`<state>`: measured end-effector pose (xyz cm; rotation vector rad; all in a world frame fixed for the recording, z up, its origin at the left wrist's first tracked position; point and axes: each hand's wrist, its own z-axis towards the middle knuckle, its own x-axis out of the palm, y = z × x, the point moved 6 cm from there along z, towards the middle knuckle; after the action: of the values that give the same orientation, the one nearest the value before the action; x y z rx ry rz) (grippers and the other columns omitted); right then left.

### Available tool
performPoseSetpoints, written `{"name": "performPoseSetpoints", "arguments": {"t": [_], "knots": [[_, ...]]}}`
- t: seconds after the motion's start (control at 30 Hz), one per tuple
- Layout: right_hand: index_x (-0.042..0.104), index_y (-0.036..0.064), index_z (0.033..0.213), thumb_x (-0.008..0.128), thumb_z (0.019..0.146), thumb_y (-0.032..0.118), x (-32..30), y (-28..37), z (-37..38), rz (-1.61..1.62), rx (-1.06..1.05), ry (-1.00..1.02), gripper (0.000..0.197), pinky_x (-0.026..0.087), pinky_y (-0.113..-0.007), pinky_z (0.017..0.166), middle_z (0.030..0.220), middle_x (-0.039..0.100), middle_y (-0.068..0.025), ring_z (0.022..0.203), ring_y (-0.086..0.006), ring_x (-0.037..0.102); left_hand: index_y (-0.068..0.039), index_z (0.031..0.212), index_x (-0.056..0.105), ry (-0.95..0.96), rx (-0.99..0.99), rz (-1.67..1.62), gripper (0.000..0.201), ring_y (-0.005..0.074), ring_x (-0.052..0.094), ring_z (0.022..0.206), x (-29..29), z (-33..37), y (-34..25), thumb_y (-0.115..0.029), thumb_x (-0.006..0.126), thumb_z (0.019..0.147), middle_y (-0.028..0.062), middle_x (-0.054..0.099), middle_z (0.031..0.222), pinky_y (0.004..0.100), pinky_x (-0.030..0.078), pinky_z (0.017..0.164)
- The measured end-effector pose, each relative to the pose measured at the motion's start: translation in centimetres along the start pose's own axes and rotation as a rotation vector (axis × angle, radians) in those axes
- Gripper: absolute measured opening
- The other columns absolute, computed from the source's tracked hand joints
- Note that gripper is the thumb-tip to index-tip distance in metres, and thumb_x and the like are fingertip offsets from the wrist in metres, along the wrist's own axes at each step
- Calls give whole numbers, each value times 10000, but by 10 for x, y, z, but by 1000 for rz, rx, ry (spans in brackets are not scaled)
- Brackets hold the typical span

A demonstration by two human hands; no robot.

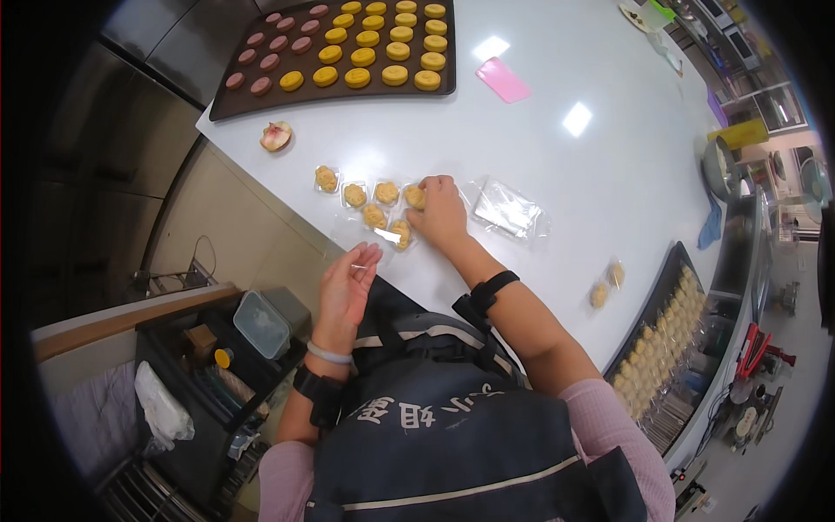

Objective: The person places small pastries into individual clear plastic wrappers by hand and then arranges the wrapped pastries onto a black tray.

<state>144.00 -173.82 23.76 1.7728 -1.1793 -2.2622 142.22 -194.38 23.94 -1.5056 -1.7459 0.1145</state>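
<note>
My right hand [441, 211] reaches over the white table, its thumb and fingers closed round a small yellow molded cake [415, 197] in a clear tray. Near the table's edge, my left hand [347, 283] pinches a clear plastic bag [351, 233], hard to make out against the table. Other yellow cakes in clear trays sit close by: one cake [386, 192] beside the held one, another cake [355, 195] further left, and the leftmost cake [326, 179]. One more cake [400, 233] lies just below my right thumb, partly under clear plastic.
A stack of clear bags [506, 209] lies right of my hand. A dark baking tray [335, 103] of pink and yellow cakes stands at the far left, near a piece of fruit [276, 136]. Two wrapped cakes [599, 296] and a dark tray [677, 261] of wrapped cakes are at right.
</note>
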Motion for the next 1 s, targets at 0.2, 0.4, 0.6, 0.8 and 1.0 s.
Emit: {"name": "performPoseSetpoints", "arguments": {"t": [0.2,0.4,0.6,0.8,1.0], "knots": [[561,61,1028,667,663,150,-8,-20,-5,-68,-83,-137,391,466,-383,765,1046,501,-154,929,-303,534,9,1064,528,-18,-24,-84,258,210,566,1020,3,9,-2,-143,568,860,139,581,1090,227,477,726],[590,57,1062,645,718,116,-15,-19,-14,59,-155,-183,353,479,-342,736,1044,523,-154,898,-274,555,-43,1045,549,-22,-72,-126,247,188,533,1076,14,15,0,-189,592,852,88,566,1129,195,490,724],[567,67,1097,675,680,97,-99,44,-51,300,-300,-242,432,465,-340,726,1024,527,-144,889,-289,543,-47,1061,531,-35,-83,-166,261,155,558,998,42,8,-2,-211,580,864,69,582,1079,202,471,729],[567,58,1091,679,670,82,-119,56,-76,140,-403,-349,436,458,-355,736,1037,528,-142,893,-289,544,-46,1099,509,70,-152,-209,289,156,521,1062,78,-13,6,-219,563,874,72,551,1139,223,450,817],[578,55,1049,687,663,82,-133,63,-94,82,-432,-370,402,455,-354,737,1037,562,-132,887,-285,555,-75,1045,550,116,-121,-172,216,123,573,949,89,-21,4,-202,565,871,52,599,1058,220,489,753]]}}
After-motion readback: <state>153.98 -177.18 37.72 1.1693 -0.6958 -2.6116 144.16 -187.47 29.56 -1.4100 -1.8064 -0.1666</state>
